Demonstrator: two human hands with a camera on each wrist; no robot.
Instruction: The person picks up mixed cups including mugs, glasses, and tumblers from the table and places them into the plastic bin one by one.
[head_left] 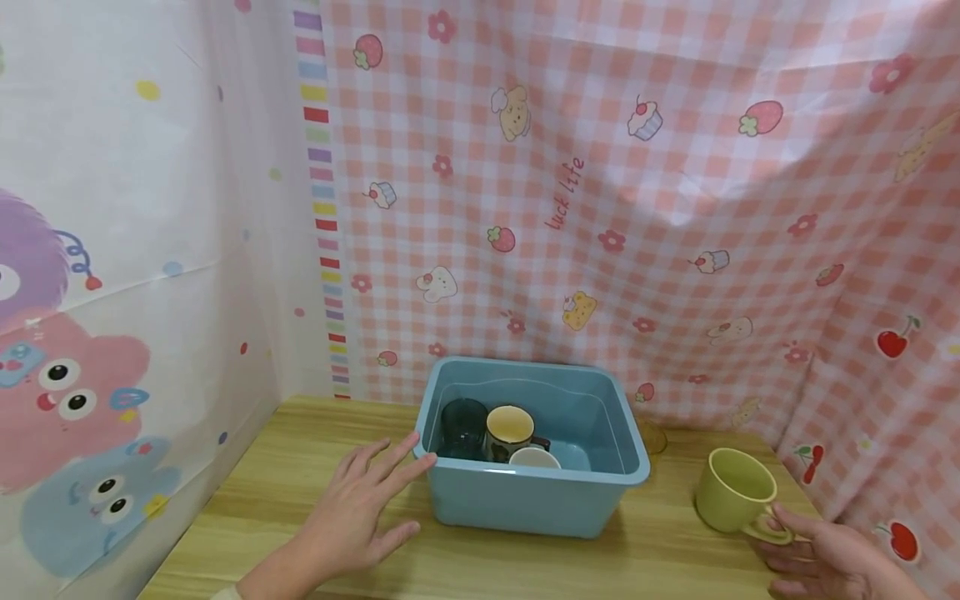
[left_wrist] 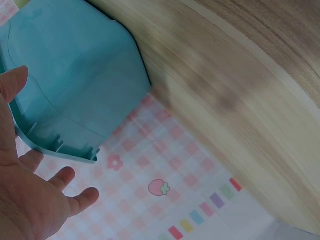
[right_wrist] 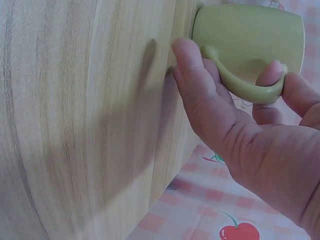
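On the right of the table stands a yellow-green mug [head_left: 723,504], upright, its handle toward the person. My right hand [head_left: 832,550] holds that handle; in the right wrist view, a fingertip pokes through the handle loop while the thumb [right_wrist: 300,95] presses it from outside. A blue plastic bin [head_left: 525,504] sits mid-table. My left hand [head_left: 356,512] is spread at its left front corner, fingertips right at the rim. Inside the bin are a dark cup [head_left: 462,425], a dark-patterned mug [head_left: 511,427] with a cream interior and a white cup [head_left: 535,457], partly hidden by the front wall.
An amber see-through item [head_left: 654,437] stands behind the bin's right corner, partly hidden. A pink checked cloth [head_left: 570,192] hangs behind the wooden table [head_left: 660,558] and along its right side. A white printed cloth [head_left: 150,275] hangs at the left.
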